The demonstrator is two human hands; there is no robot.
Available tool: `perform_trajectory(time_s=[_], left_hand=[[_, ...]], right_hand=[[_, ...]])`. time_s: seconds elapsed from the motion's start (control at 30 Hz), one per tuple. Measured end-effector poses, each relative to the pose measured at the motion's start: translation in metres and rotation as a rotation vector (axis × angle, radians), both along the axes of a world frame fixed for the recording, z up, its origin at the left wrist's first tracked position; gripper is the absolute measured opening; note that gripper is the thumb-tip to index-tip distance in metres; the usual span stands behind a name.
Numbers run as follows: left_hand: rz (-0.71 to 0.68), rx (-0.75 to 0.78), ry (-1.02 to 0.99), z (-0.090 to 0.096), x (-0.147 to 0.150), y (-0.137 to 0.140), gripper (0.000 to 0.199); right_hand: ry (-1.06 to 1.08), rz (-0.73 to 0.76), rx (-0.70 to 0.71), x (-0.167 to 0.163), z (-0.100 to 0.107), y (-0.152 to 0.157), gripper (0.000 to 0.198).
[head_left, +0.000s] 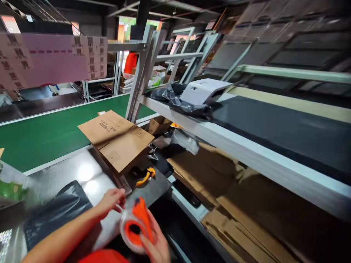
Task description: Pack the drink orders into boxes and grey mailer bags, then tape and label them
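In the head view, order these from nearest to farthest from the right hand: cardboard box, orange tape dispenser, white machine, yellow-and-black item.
From the right hand:
1. Orange tape dispenser: held in it.
2. Yellow-and-black item: ahead, on the metal table.
3. Cardboard box: beyond that, to the left.
4. White machine: farthest, up on the shelf.

Orange tape dispenser [144, 218], green belt [49, 132]

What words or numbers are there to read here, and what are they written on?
No text reads clearly.
Cardboard box: printed characters and marks, too small and blurred to read.
Pink panel: square codes and tiny print, too blurred to read.
Tape dispenser in the right hand: no writing I can make out.
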State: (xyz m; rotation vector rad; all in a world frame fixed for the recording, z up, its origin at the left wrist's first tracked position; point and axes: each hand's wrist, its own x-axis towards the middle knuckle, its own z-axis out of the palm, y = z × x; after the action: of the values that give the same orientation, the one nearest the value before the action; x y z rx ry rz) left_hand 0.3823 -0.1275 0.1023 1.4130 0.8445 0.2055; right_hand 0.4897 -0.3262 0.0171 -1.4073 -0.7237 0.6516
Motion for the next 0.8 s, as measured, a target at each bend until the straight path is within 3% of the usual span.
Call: perform_trajectory(time_s=[0.1,0.2,0.3,0.4,0.53,0.67,0.8], left_hand=[[0.179,-0.219,-0.207,0.030,-0.074,0.006,0.066],[0.272,-0.240,-0.299,0.055,-0.134,0.002,0.063],[0.351,-0.216,-0.251,0.062,-0.181,-0.008,0.061],[0.428,-0.243,-0.171,0.055,-0.219,-0.016,0.064],[0.499,-0.422,-0.196,0.043,-0.255,-0.019,0.066],[0.375,-0.487,-0.260,0.040,-0.267,-0.017,0.053],[0.305,-0.500,-0.281,0.045,-0.264,-0.018,0.064]], right_hand=[[-0.270,0.047,0.142,-0.041,0.016,0.031,0.061],[-0.619,0.180,0.288,-0.071,0.034,0.056,0.075],[-0.758,0.253,0.317,-0.103,0.044,0.064,0.090],[-0.770,0.295,0.309,-0.133,0.041,0.060,0.086],[-0.764,0.338,0.242,-0.160,0.028,0.049,0.078],[-0.757,0.297,0.195,-0.172,0.022,0.036,0.076],[-0.636,0.241,0.201,-0.182,0.030,0.025,0.070]])
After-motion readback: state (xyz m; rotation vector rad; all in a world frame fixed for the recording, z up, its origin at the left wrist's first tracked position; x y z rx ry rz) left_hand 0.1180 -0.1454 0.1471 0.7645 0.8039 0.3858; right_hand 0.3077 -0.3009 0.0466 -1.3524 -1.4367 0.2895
